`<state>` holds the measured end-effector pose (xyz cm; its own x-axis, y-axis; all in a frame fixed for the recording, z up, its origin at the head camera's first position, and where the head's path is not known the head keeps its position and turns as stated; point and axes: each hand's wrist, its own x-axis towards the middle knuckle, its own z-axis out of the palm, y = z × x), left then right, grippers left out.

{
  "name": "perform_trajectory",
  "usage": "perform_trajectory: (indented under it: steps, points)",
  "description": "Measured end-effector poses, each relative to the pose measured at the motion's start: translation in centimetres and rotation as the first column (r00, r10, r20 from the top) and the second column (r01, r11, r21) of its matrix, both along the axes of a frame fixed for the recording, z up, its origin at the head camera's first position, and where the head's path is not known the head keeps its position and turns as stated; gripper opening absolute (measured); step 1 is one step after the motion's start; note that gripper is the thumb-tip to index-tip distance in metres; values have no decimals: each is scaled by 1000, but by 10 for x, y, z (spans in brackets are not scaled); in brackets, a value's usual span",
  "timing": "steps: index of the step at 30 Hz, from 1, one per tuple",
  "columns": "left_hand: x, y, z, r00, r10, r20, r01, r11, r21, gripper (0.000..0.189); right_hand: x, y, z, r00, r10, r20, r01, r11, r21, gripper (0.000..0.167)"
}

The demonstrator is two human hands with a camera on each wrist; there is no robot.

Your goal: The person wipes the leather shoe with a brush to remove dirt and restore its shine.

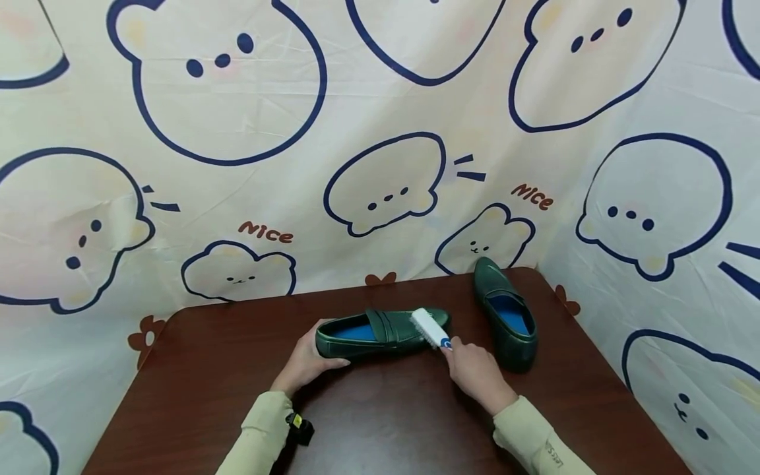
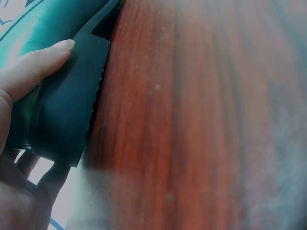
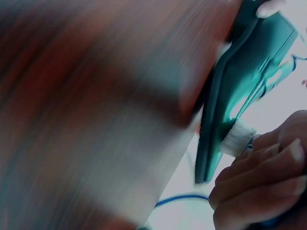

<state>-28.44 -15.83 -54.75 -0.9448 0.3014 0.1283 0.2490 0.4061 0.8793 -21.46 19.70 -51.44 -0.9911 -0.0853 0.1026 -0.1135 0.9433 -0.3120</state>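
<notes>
A dark green loafer [image 1: 392, 333] with a blue insole lies on the table, toe to the right. My left hand [image 1: 305, 363] grips it round the heel. In the left wrist view the thumb [image 2: 45, 60] presses along the side above the black sole heel [image 2: 72, 100], other fingers behind it. My right hand [image 1: 477, 376] holds a white-bristled brush [image 1: 429, 326] by its handle. The bristles [image 3: 237, 137] are against the loafer's upper near the toe. The fingers hide most of the handle in the right wrist view.
The matching green loafer [image 1: 515, 349] stands at the right, toe toward the back edge. Beneath everything is a dark brown wooden table [image 1: 380, 422] with rounded back corners. A cartoon-printed cloth [image 1: 368, 99] hangs behind and beside it. A black device [image 1: 301, 429] sits at the left wrist.
</notes>
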Motion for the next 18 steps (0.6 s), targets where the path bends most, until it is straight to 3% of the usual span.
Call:
perform_trajectory:
  steps: [5,8,14,18]
  points:
    - [2,0,1,1000,8,14,-8,1000,1,82,-2,18,-3,990,-67,-126,77,994,74,28]
    - [3,-1,0,1000,12,23,-11,1000,-4,82,-2,22,-3,983,-94,-159,108,991,79,28]
    - [2,-2,-1,1000,29,11,-29,1000,-10,83,-2,22,-1,986,-105,-131,112,992,53,29]
    - [1,1,-2,1000,21,-6,-21,1000,-9,82,-4,21,4,990,-131,-60,132,991,11,30]
